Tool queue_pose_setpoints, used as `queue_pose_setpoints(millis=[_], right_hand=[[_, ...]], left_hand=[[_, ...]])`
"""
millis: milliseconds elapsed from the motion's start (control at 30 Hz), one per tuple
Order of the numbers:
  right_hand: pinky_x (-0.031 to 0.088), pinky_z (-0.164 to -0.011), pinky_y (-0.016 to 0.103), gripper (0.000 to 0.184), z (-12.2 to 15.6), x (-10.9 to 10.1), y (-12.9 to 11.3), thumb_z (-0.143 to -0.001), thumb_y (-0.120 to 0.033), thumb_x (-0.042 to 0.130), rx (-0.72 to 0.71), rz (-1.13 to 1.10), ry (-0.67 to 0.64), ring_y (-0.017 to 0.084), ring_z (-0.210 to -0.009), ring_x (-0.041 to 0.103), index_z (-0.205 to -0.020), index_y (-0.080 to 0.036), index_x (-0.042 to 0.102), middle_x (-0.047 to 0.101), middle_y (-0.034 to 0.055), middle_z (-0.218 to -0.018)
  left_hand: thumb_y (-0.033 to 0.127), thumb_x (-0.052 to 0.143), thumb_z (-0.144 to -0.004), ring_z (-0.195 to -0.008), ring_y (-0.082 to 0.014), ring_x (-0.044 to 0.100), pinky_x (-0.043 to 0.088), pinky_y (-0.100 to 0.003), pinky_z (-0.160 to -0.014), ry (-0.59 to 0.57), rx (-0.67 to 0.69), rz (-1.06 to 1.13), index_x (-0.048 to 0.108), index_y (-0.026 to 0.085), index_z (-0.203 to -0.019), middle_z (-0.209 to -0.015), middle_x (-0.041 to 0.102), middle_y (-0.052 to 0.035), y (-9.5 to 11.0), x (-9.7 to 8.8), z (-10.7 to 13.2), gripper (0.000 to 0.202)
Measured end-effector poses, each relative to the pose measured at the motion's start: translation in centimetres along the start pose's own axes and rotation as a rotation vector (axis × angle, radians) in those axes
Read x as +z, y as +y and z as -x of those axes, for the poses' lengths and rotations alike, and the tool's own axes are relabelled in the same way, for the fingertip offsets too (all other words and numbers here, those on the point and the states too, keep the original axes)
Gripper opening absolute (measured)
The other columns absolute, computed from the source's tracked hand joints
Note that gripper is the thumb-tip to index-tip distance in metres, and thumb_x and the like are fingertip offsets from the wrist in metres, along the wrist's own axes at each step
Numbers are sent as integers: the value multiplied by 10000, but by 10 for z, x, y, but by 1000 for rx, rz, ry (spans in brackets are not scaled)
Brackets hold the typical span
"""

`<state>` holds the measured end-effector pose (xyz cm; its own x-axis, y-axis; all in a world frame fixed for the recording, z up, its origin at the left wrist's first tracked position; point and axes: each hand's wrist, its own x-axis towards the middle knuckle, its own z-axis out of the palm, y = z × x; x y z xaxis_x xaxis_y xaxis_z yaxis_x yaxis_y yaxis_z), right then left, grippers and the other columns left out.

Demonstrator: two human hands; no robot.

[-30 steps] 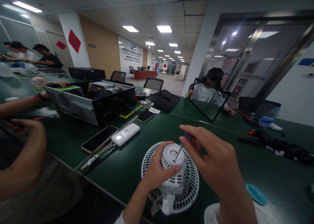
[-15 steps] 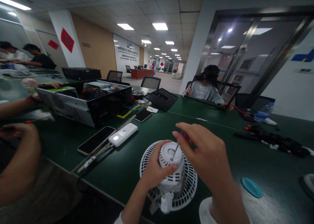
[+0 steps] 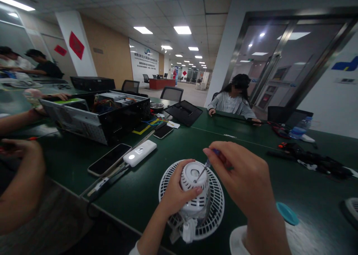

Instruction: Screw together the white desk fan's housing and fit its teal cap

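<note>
Screwdriver [image 3: 201, 172] shaft leans further left than before | green worktop [image 3: 134, 195] carries a white fan guard [image 3: 219, 206] | white motor housing [image 3: 192, 174] stands on it, long axis upright | left hand [image 3: 179, 188] wraps the housing | right hand [image 3: 240, 176], nearer the top, pinches the screwdriver, tip at the housing's top

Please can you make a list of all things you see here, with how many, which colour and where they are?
table: 1, dark green, under everything below
desk fan: 1, white, on table, housing upward
small screwdriver: 1, blue handle, at fan top
smartphones: 2, black, left of fan
power bank: 1, white, beside nearer phone
open computer case: 1, black and silver, far left
tablet: 1, black, behind phones
round lid: 1, teal, right of fan
co-worker: 1, grey top, across table
left hand: 1, gripping fan
right hand: 1, holding screwdriver
</note>
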<state>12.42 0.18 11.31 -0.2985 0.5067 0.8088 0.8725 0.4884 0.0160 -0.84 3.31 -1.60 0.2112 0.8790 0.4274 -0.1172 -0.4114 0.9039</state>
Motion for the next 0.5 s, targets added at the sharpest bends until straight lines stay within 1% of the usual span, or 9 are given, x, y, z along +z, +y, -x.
queue_pose_setpoints(millis=[67,133,200,300,367,433,500], right_hand=[[463,-593,290,255,1,-1,1,-896,-245,430,3,-17,-55,171,-662,595,-943,-129,652,645,62,-736],[494,-651,311,321,1,-2,3,-899,-194,386,13,-58,-111,188,-767,620,-1125,-94,591,658,99,-867],[512,-688,324,364,1,-3,4,-887,-152,363,22,-94,-133,191,-824,631,-1197,-90,544,660,117,-955],[517,-726,320,341,1,-3,5,-870,-134,378,5,-147,-110,180,-858,638,-1155,-129,566,675,96,-976],[512,-690,286,273,0,-3,3,-863,-156,423,-4,-174,-76,163,-814,640,-1077,-152,592,685,70,-926],[486,-598,252,173,0,-3,1,-855,-197,475,11,-164,-32,144,-698,624,-961,-167,609,675,37,-798],[437,-512,237,114,-1,-1,0,-845,-241,515,25,-120,17,131,-585,578,-841,-175,607,618,4,-646]], left_hand=[[338,716,-659,-1039,-237,530,404,-349,-924,2,0,-2,464,217,-1180,-1141,552,-49,0,0,0,591],[341,714,-660,-1043,-236,530,406,-345,-924,5,-4,-15,465,216,-1179,-1148,552,-50,0,0,0,589],[346,712,-660,-1042,-239,535,408,-347,-924,6,-13,-20,462,210,-1184,-1152,555,-55,0,1,0,596],[352,713,-653,-1033,-242,544,412,-352,-922,1,-26,-3,457,205,-1190,-1146,561,-60,1,1,-1,613],[350,717,-647,-1030,-244,544,410,-357,-925,1,-27,6,461,203,-1187,-1141,564,-60,1,1,-1,616],[341,719,-646,-1030,-246,543,408,-361,-927,3,-21,13,463,203,-1186,-1141,564,-61,2,1,-1,614],[331,718,-655,-1033,-245,541,406,-359,-928,0,-17,15,461,204,-1190,-1142,564,-61,2,1,-1,607]])
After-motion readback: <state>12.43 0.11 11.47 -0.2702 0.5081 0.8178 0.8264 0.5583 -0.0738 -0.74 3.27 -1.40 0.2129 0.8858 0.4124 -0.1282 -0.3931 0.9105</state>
